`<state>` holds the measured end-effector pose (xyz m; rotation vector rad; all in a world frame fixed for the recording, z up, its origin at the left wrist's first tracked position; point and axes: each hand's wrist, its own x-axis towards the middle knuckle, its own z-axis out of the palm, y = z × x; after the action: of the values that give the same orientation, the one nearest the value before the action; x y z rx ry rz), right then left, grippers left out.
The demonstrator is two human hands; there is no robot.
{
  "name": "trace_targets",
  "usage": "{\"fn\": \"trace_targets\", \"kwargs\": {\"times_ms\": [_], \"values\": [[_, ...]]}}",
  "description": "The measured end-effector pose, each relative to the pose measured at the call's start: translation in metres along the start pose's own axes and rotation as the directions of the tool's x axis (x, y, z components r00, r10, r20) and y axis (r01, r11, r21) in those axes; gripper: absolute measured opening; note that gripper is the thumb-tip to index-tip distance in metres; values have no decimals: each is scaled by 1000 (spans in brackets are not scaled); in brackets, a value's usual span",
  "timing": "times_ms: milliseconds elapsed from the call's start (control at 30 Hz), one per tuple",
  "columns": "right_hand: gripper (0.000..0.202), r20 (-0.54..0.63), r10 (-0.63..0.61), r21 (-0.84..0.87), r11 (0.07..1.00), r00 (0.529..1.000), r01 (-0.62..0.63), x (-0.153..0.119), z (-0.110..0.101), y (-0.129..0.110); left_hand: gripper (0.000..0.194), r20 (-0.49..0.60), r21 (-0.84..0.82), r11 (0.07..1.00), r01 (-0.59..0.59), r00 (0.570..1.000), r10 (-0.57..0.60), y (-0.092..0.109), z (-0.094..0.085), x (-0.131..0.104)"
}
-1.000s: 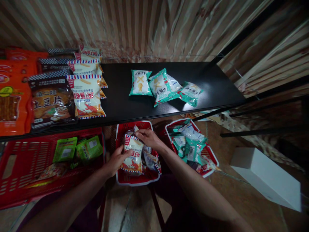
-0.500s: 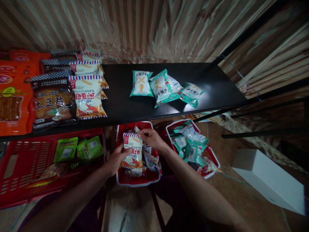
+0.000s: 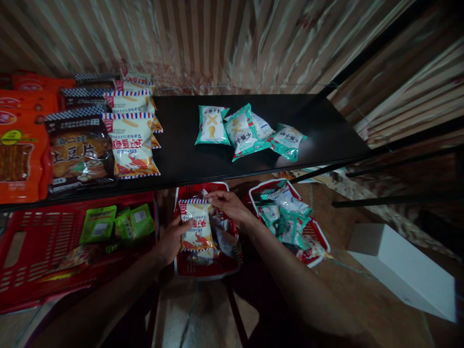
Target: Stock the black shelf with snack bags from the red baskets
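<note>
My left hand [image 3: 173,240] is closed on the left side of a white-and-orange snack bag [image 3: 196,224] with a red and blue striped top edge, its thumb lying across the front. My right hand [image 3: 228,204] is at the bag's upper right corner, its fingers pinched on the striped edge. Held upright, the bag is just over the middle red basket [image 3: 207,277], where more bags of the same look [image 3: 226,237] lie. Above, on the black shelf [image 3: 177,145], matching snack bags [image 3: 132,145] stand in a row.
Brown potato-chip bags [image 3: 81,152] and orange packs [image 3: 21,150] fill the shelf's left end. Several teal snack bags [image 3: 213,126] lie at its middle. Teal bags also fill the right red basket [image 3: 319,237]. A larger red basket [image 3: 21,270] holds green packs [image 3: 98,224]. A white box [image 3: 409,270] sits right.
The held bag has shifted slightly left and tilted a little, with both hands still at it. The bags on the shelf have not moved.
</note>
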<state>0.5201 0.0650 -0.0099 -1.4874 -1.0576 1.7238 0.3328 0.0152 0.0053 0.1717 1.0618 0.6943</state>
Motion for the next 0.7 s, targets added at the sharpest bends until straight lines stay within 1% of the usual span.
{"fn": "trace_targets", "kwargs": {"times_ms": [100,200,300,400,467,567,633,700], "values": [[28,-7,2,39,999,1000,-2,1,1,-1,42,-18,-32,999,6,1000,-7,0,0,2],[25,-60,-14,53,998,998,17,3,4,-1,38,-27,-61,998,3,1000,-5,0,0,2],[22,-126,-45,54,997,991,52,3,7,0,35,5,-49,999,15,1000,-15,-1,1,0],[20,-149,-70,54,995,986,79,4,9,0,36,19,-29,999,15,1000,-15,-1,1,-2],[21,-139,-61,63,995,988,70,4,9,0,37,21,-27,1000,1,1000,0,-1,1,-2],[27,-93,-19,93,995,996,27,3,10,2,38,15,-39,998,-39,999,40,0,-1,0],[33,-32,28,84,996,999,-25,1,11,2,38,-15,-67,995,-68,998,67,1,-2,2],[37,56,93,43,995,994,-95,-3,14,1,37,-47,-108,989,-102,994,97,2,-3,5]]}}
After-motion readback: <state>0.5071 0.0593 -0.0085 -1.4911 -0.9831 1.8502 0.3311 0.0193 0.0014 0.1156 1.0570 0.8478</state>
